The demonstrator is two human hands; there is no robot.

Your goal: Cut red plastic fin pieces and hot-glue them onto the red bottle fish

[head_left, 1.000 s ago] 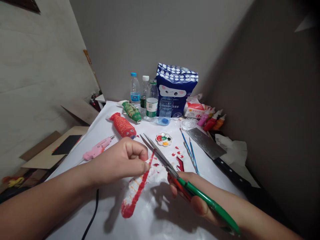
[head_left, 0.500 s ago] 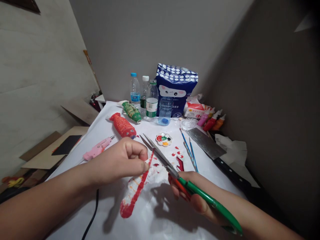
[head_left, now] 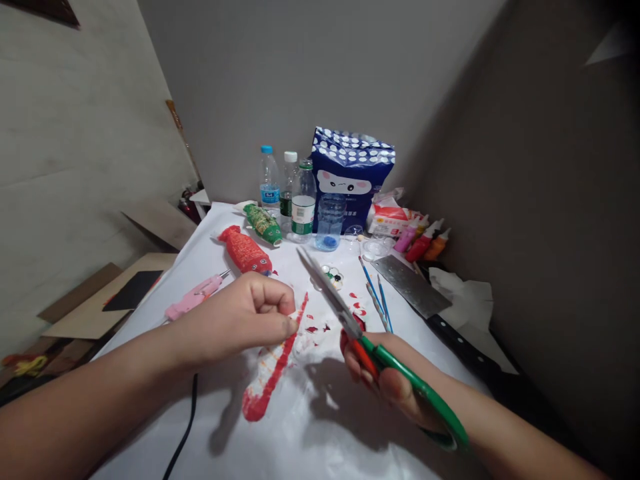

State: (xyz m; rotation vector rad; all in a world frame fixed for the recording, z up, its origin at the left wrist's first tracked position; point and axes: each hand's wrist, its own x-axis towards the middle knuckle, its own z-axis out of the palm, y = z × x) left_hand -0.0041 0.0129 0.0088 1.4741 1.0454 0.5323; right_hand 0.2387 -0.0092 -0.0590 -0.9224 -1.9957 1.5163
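Note:
My left hand (head_left: 255,313) pinches a thin, red-edged white strip (head_left: 275,377) with orange marks, which hangs down over the white table cover. My right hand (head_left: 380,373) grips green-and-orange scissors (head_left: 345,313), blades pointing up and away and closed together, apart from the strip. Small red scraps (head_left: 311,329) lie on the cover between and beyond my hands. Just past my left hand lies a red fish figure (head_left: 245,251) with stick-on eyes, and behind it a green one (head_left: 263,223). The scissors partly hide a flower-shaped paint palette (head_left: 334,276).
A pink glue gun (head_left: 195,298) lies left. Several clear bottles (head_left: 303,207) and a blue bag (head_left: 353,160) stand at the back. Thin paintbrushes (head_left: 379,293), a cleaver (head_left: 413,287) and paint tubes (head_left: 423,244) are to the right. A black cable (head_left: 187,427) runs near the front.
The scissors have drawn away from the strip's upper end, and their blades have gone from parted to closed. My left hand has barely moved, still pinching the strip.

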